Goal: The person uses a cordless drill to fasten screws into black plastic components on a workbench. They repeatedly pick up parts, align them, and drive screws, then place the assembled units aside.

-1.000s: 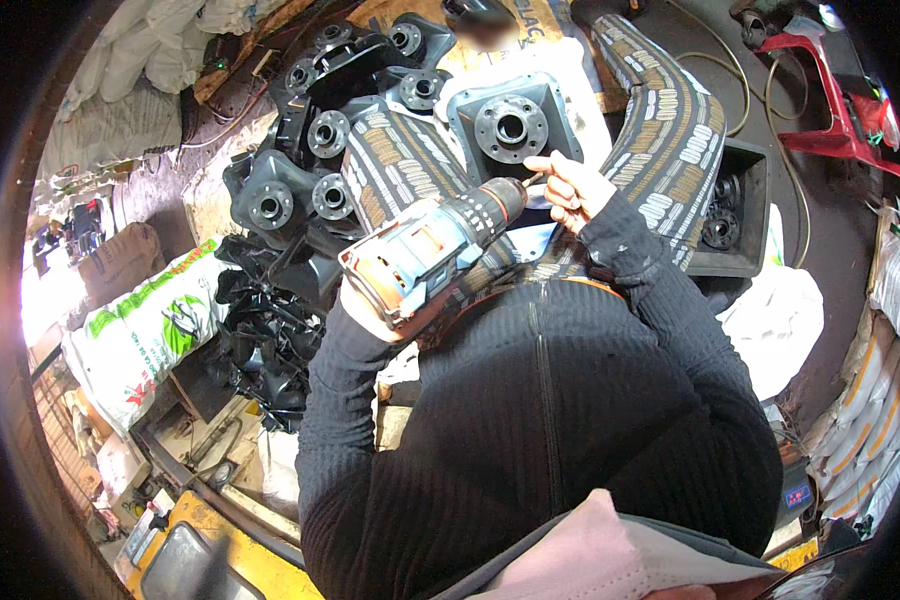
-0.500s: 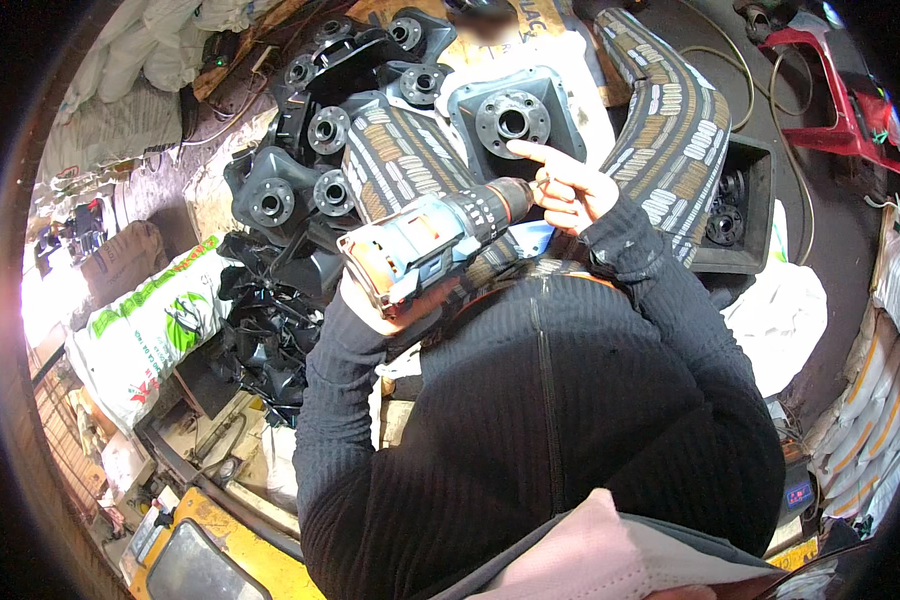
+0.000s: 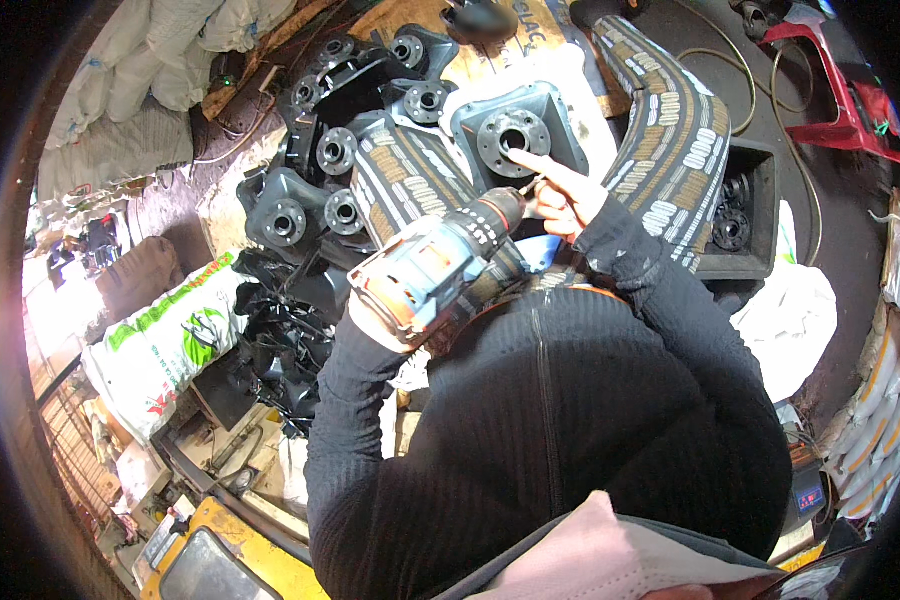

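Observation:
My left hand (image 3: 378, 325) is wrapped around a blue cordless drill (image 3: 432, 262), its chuck pointing up and right. A thin bit (image 3: 529, 187) shows at the chuck and ends at the fingers of my right hand (image 3: 568, 200). The index finger of that hand stretches toward the central hole of a round flange, while the other fingers curl by the bit; what they hold is hidden. The flange belongs to a black square-based metal part (image 3: 567, 151), lying on white material between my patterned trouser legs (image 3: 668, 150).
Several similar black flanged parts (image 3: 285, 222) are piled on the left, above crumpled black plastic (image 3: 290, 345). A black crate (image 3: 760, 250) holding round parts stands at right, near a white bag (image 3: 790, 325) and a red plastic stool (image 3: 830, 110). A green-and-white sack (image 3: 165, 345) lies at left.
The drill has shifted slightly right and down and turned a little, so its bit shows more clearly by my right fingers. My view has moved slightly; the black part stays in place.

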Demonstrator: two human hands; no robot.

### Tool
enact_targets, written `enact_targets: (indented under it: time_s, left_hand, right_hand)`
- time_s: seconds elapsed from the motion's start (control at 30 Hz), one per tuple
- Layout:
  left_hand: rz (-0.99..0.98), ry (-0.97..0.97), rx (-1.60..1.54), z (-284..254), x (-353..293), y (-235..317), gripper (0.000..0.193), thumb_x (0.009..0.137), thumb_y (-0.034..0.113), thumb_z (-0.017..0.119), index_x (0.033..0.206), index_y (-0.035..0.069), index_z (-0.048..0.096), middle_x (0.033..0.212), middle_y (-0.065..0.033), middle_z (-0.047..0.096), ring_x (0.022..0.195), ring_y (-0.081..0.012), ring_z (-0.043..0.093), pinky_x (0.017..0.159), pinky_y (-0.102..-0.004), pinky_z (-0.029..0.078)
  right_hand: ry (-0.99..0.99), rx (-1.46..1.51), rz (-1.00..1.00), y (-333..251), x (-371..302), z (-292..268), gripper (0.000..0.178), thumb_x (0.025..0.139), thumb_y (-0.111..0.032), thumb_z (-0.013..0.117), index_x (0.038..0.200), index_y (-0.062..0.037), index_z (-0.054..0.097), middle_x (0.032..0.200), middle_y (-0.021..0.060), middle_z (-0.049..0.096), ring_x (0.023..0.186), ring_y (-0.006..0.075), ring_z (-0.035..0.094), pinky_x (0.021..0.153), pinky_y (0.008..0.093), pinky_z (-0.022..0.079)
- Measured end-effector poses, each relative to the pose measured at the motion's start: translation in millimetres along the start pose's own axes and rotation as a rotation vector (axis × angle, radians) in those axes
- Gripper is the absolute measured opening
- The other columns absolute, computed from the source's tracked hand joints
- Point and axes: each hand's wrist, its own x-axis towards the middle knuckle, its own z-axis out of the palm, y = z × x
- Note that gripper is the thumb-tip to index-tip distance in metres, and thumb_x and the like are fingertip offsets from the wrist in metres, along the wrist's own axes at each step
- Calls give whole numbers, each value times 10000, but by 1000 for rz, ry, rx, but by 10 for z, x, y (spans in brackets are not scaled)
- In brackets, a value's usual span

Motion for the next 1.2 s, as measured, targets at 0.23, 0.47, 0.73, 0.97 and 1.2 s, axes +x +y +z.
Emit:
enact_targets:
  time_s: [0.23,0.47,0.73,0.97,1.2]
  left_hand:
    - [-51,105,106,9,105,-406,322,694,162,666,1003,101,601,983,-85,614,897,-250,604,794,-363,471]
    - [-505,-57,-386,240,358,-675,372,702,147,668,1061,122,576,1061,-48,589,1003,-227,545,895,-322,396]
    - [-224,11,-217,46,460,-678,438,689,215,706,1078,80,557,1020,-97,608,941,-248,590,843,-331,451]
    - [-393,-37,-424,75,416,-811,562,724,-14,641,1214,42,371,1148,-108,505,1018,-204,533,838,-345,454]
    - [-600,96,-786,1,617,-611,538,665,-30,681,1138,25,429,878,-80,572,673,-155,532,541,-272,428]
  right_hand:
    - [634,-321,-282,-85,238,-471,322,810,-301,612,1007,-46,617,616,-42,400,490,46,341,436,195,269]
    - [723,-667,-225,-16,713,-721,378,680,-336,742,895,-41,645,737,17,576,665,98,507,639,228,421]
    - [529,-508,-303,-66,610,-564,271,727,-265,715,836,-44,600,570,-41,469,412,45,334,382,210,274]
    - [490,-586,-446,-174,659,-343,197,776,-243,657,791,-54,602,591,-6,532,397,71,429,377,216,338]
    - [500,-521,-404,-222,653,-372,231,743,-258,696,780,-48,607,570,8,530,372,80,422,368,227,347]
